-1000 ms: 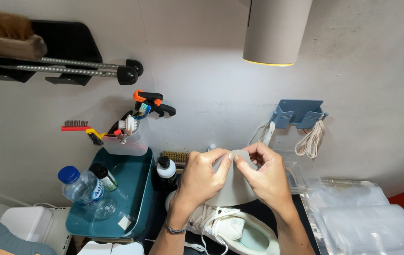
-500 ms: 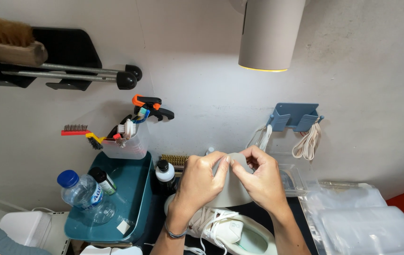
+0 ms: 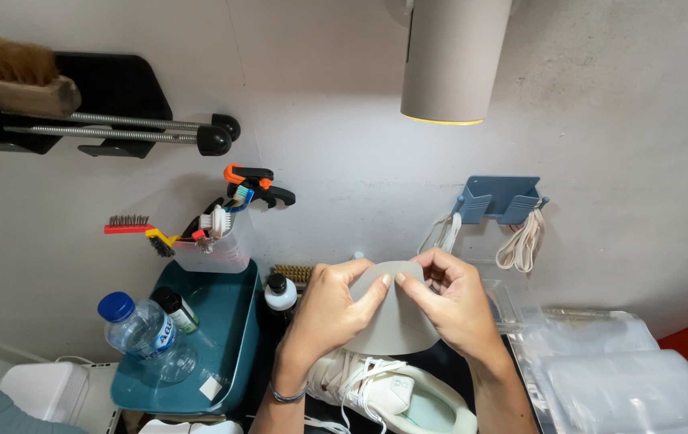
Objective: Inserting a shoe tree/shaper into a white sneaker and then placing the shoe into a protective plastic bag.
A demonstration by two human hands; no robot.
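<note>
White sneaker [image 3: 384,394] lies on the desk at the bottom edge, laces loose, directly under the wrists. Above it both hands grip one grey insole [image 3: 392,317], flat face toward the camera, rounded end up. Left hand [image 3: 329,309] pinches the left edge, thumb across the front; right hand [image 3: 455,304] pinches the top right edge, thumb on the front too. Bracelet on the left wrist.

Left of the hands: teal tray [image 3: 231,337] with a clear water bottle [image 3: 141,331], blue cap, and a small dark bottle. White bottle with black cap [image 3: 281,293] just beside the tray. Right: stack of clear plastic bags [image 3: 625,378].

On the wall behind: cup of brushes [image 3: 215,241], orange-black clamp [image 3: 257,183], blue holder [image 3: 500,199] with cords, lamp [image 3: 452,60] overhead.
</note>
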